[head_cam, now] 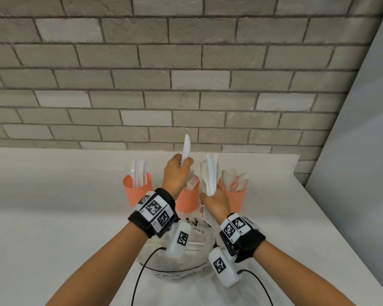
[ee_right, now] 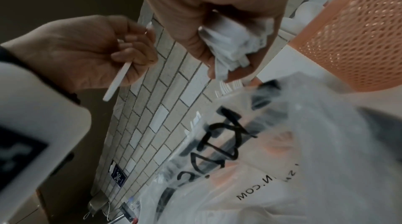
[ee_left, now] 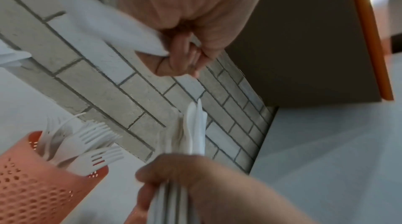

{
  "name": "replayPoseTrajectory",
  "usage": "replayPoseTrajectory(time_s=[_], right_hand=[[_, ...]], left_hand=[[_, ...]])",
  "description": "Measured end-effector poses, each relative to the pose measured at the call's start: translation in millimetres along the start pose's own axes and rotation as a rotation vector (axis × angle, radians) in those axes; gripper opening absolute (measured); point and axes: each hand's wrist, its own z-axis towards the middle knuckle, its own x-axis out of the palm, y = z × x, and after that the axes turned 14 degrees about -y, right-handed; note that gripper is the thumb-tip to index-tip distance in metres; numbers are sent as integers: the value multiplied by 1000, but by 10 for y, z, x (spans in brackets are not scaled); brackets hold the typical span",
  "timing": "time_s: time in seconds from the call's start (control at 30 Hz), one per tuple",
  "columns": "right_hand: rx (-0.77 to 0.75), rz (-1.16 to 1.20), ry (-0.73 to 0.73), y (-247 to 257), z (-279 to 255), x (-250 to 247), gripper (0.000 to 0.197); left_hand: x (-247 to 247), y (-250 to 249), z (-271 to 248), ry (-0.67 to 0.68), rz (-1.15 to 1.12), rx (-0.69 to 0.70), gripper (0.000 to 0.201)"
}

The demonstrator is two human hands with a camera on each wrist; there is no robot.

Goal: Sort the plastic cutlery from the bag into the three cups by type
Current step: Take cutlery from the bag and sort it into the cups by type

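Three orange perforated cups stand in a row by the brick wall: the left cup (head_cam: 137, 191) holds white knives, the middle cup (head_cam: 188, 200) forks (ee_left: 95, 141), the right cup (head_cam: 236, 196) spoons. My left hand (head_cam: 178, 171) is raised above the middle cup and grips a single white knife (head_cam: 186, 149) upright by its handle (ee_right: 117, 81). My right hand (head_cam: 215, 202) holds a bundle of mixed white cutlery (head_cam: 210, 175) upright between the middle and right cups. The clear plastic bag (head_cam: 192, 246) with black print (ee_right: 226, 143) lies under my wrists.
The white table (head_cam: 53, 228) ends at the grey brick wall (head_cam: 186, 74) behind the cups. A pale panel (head_cam: 363, 151) borders the right side. Black cables (head_cam: 142, 279) trail from both wrist cameras across the table's front.
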Motion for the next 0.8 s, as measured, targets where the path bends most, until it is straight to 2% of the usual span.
replayPoseTrajectory(time_s=[0.13,0.2,0.33,0.57,0.7,0.8], right_hand=[[3,-54,-34,33,4,54,15],[-9,-68,-47,11,17,96,26],[-27,-81,-83,7,12,105,27],[4,-115,-60,24,-50,7,26],[5,-122,-56,19,-93,15,23],[3,-127,-71,27,-91,61,26]], left_hand=[[99,89,-172,17,156,182,12],[146,115,-222,-4,225,214,12],[228,139,-287,-12,371,269,23],[282,122,-295,16,465,274,22],[274,116,-269,53,477,272,37],[206,100,-227,51,440,297,39]])
